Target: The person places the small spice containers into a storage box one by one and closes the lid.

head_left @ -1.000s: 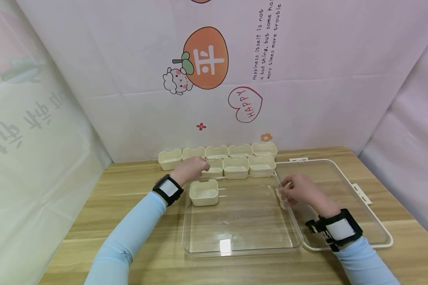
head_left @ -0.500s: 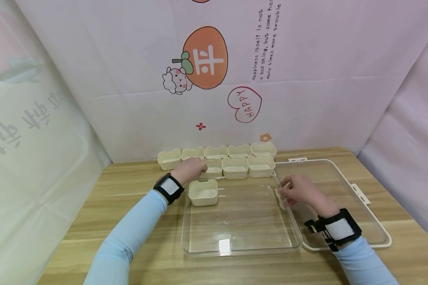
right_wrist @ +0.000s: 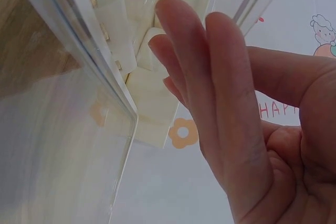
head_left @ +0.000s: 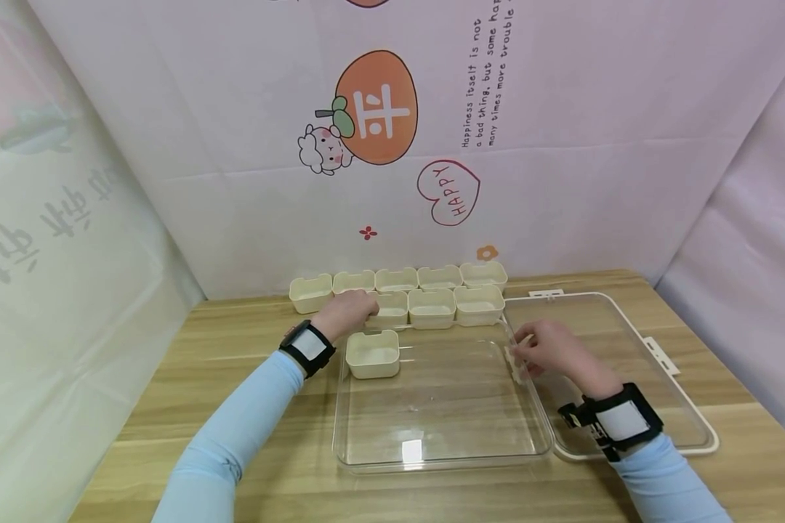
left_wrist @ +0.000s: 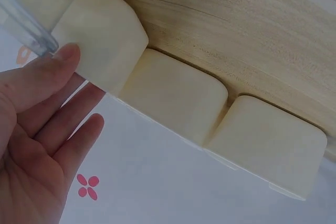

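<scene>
Hands show almost no movement against the frames from a second and half a second earlier. Left hand (head_left: 348, 311) rests at the left end of the front row of cream cups (head_left: 432, 306), just behind the far-left corner of the clear tray (head_left: 441, 454). In the wrist view its fingers (left_wrist: 50, 85) are straight and relaxed, the thumb tip touching a cup's side (left_wrist: 107, 45); nothing is gripped. One cream cup (head_left: 373, 354) sits inside the tray at that corner, unchanged in position. Right hand (head_left: 549, 350) stays at the tray's right rim, by the hinge with the open lid (head_left: 654, 349). Its fingers (right_wrist: 220, 103) lie straight beside the rim; whether they pinch the cream latch piece (head_left: 515, 357) cannot be told. Judgement: with one cup placed and eight outside, loading is at an early stage.
</scene>
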Demonstrator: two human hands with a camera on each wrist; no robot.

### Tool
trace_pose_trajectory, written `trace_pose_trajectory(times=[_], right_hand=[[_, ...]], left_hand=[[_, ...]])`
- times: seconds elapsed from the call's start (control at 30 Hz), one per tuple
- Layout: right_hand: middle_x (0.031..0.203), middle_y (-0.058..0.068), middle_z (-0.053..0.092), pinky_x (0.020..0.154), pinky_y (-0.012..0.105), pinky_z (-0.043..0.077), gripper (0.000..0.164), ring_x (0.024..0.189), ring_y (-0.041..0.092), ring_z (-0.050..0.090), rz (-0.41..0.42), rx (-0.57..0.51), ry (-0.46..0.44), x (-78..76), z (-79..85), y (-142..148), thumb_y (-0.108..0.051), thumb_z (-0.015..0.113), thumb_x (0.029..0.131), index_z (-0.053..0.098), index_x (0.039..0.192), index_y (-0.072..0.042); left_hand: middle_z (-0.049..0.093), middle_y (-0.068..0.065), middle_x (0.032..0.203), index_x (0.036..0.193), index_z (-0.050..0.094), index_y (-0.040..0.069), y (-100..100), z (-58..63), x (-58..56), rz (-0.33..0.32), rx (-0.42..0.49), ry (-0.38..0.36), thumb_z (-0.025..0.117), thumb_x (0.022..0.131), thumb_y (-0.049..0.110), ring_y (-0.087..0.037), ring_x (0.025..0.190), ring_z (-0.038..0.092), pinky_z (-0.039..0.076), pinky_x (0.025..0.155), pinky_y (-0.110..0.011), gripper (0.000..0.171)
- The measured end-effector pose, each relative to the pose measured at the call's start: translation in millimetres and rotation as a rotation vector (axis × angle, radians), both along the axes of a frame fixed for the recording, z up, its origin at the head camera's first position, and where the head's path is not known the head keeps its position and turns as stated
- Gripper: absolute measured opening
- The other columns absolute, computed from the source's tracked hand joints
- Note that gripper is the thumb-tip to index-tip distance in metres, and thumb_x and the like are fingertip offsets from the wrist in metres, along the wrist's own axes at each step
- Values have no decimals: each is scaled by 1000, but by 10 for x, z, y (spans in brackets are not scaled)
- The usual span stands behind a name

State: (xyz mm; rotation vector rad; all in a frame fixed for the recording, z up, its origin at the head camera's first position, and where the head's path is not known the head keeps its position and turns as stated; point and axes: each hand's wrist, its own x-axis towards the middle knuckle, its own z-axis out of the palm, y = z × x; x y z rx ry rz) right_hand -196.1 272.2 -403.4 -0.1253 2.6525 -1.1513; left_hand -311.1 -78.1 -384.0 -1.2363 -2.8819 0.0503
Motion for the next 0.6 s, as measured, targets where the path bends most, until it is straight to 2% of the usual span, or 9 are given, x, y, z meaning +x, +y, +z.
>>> trace_pose_trajectory(times=[0.17,0.23,0.33,0.43,0.6], right_hand=[[76,11,68,54,31,56,27,59,21,68,-2,-1,0,3,-4,-2,-7,60,89,57,109,12],[76,11,68,54,31,56,27,59,21,68,-2,-1,-2,3,-8,-4,-7,60,89,57,109,12],[76,12,68,55,31,56,27,59,20,68,-6,-3,-14,-2,-17,-4,-7,61,89,57,109,12],[77,13,68,55,31,56,28,60,20,68,-9,-1,-20,-6,-21,-6,-7,60,89,57,109,12],[77,12,68,55,31,56,27,60,20,68,-22,-2,-23,7,-9,-15,-7,60,90,57,109,11]], left_hand=[[32,3,64,62,41,14,-10,-1,21,25,1,13,51,83,-12,-11,60,31,22,54,-24,35],[39,3,64,65,52,11,-17,-2,30,25,5,23,51,87,-9,-10,61,35,26,55,-24,29],[56,1,69,77,67,7,-27,-5,44,15,7,50,51,89,-5,-9,63,45,36,56,-24,23],[67,-2,77,83,70,6,-31,-5,56,-7,3,102,54,88,-6,-11,67,56,45,60,-26,21],[67,-3,73,79,69,6,-40,-19,66,-42,10,200,54,81,-13,-14,68,61,50,64,-29,24]])
